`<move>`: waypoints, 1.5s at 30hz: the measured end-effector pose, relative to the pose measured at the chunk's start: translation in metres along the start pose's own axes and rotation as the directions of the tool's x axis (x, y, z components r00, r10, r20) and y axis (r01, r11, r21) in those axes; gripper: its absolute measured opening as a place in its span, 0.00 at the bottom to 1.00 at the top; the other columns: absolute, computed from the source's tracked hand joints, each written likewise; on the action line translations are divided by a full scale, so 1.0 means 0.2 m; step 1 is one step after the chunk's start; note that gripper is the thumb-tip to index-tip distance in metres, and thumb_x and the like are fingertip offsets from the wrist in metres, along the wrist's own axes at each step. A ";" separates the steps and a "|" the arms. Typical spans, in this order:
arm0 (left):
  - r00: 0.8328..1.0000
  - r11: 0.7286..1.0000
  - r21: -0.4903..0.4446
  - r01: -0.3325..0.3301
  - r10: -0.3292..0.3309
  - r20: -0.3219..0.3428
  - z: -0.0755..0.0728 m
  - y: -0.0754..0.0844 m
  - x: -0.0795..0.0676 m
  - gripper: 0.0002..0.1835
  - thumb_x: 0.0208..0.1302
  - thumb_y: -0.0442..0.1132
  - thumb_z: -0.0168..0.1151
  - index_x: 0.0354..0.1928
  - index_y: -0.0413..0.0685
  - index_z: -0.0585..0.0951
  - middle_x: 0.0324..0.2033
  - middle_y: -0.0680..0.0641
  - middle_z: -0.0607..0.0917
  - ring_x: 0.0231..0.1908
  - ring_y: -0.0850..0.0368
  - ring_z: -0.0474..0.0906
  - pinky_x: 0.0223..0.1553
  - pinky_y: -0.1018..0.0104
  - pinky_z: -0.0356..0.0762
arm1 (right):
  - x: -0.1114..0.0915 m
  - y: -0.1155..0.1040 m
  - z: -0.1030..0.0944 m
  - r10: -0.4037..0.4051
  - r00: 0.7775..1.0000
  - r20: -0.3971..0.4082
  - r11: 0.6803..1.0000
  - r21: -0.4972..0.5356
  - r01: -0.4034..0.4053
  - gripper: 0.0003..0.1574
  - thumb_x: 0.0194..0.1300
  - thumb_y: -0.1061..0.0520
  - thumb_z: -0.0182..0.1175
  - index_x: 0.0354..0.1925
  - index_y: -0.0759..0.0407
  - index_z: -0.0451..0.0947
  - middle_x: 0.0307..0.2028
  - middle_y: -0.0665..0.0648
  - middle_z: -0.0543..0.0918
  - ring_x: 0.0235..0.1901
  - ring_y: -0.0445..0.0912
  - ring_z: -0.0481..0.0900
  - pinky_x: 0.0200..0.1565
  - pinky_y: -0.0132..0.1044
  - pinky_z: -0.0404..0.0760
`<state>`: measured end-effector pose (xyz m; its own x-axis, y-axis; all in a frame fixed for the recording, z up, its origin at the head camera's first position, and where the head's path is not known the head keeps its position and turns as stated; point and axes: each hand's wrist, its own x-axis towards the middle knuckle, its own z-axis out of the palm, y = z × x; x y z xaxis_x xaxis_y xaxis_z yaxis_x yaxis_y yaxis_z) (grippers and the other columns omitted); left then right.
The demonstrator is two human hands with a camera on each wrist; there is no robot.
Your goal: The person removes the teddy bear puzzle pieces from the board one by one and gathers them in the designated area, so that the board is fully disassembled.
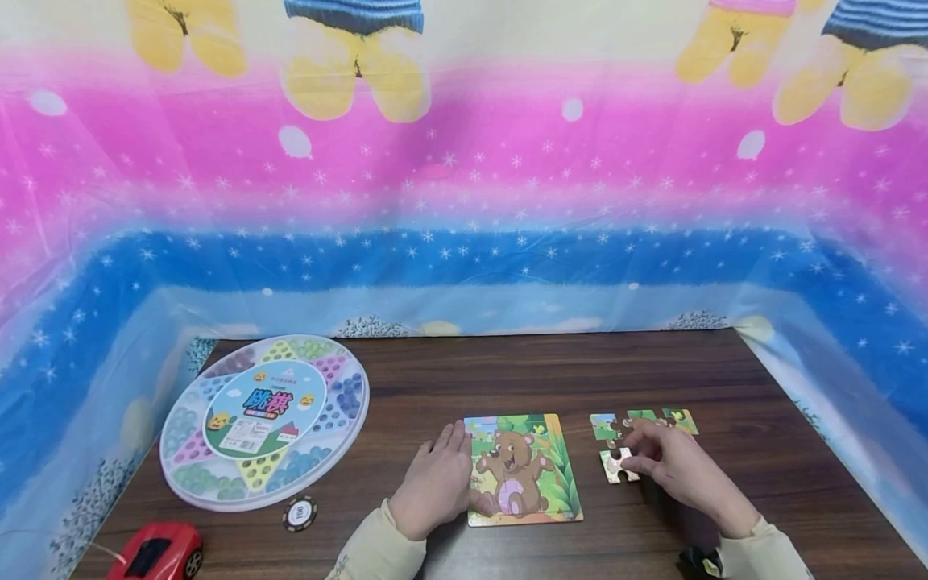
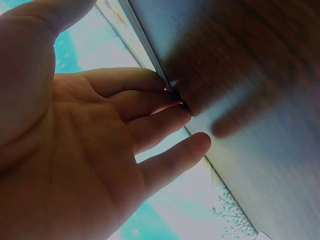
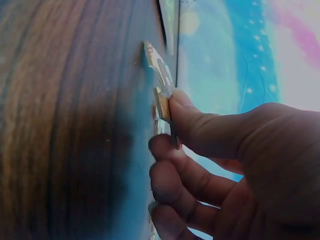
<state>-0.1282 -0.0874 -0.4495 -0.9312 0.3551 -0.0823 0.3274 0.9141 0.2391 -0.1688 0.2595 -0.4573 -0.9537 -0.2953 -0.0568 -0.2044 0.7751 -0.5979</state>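
Note:
A square jigsaw puzzle (image 1: pixel 522 471) with a brown bear lies on the wooden table. My left hand (image 1: pixel 437 482) rests along its left edge, fingers straight, thumb over the lower left corner. In the left wrist view the fingertips (image 2: pixel 202 142) come down at the table surface. To the right of the puzzle, my right hand (image 1: pixel 685 471) pinches a jigsaw piece (image 1: pixel 616 467) between thumb and fingers. The right wrist view shows that piece (image 3: pixel 161 72) tilted up on edge. Several loose pieces (image 1: pixel 603 425) lie just beyond the right hand, partly hidden by it.
A round Chinese checkers board (image 1: pixel 217 447) with marbles under a clear cover lies at the left. Near it are a black-and-white chip (image 1: pixel 300 513) and a red toy car (image 1: pixel 159 548) at the front left. A printed cloth (image 1: pixel 464 258) hangs around the table's back and sides.

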 end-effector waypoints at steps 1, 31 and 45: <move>1.000 1.000 -0.002 0.001 -0.001 -0.002 0.00 0.00 0.00 0.55 0.43 0.66 0.70 0.66 0.31 0.69 0.67 0.34 0.67 0.68 0.40 0.62 0.58 0.43 0.69 | 0.00 0.00 0.00 -0.002 1.000 -0.002 1.000 -0.016 0.002 0.08 0.61 0.56 0.67 0.40 0.53 0.81 0.25 0.46 0.79 0.24 0.40 0.75 0.26 0.34 0.74; 0.999 0.999 0.027 -0.018 0.019 -0.042 0.00 0.00 0.01 0.56 0.40 0.67 0.72 0.64 0.31 0.71 0.66 0.34 0.69 0.66 0.40 0.65 0.56 0.44 0.71 | 0.02 0.00 0.02 0.040 0.999 0.000 0.998 -0.054 -0.040 0.19 0.59 0.50 0.69 0.45 0.58 0.78 0.28 0.47 0.78 0.25 0.40 0.74 0.27 0.34 0.73; 1.000 1.000 0.029 -0.008 0.009 -0.024 0.00 0.00 0.00 0.55 0.43 0.67 0.70 0.65 0.31 0.70 0.66 0.35 0.68 0.66 0.40 0.64 0.58 0.44 0.70 | 0.01 -0.01 0.03 0.033 0.999 0.003 0.996 -0.083 -0.032 0.15 0.59 0.49 0.68 0.39 0.53 0.76 0.25 0.46 0.76 0.22 0.40 0.72 0.24 0.34 0.70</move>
<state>-0.1278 -0.0880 -0.4501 -0.9318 0.3584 -0.0572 0.3396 0.9166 0.2113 -0.1695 0.2550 -0.4610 -0.9593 -0.2712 -0.0784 -0.1910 0.8280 -0.5271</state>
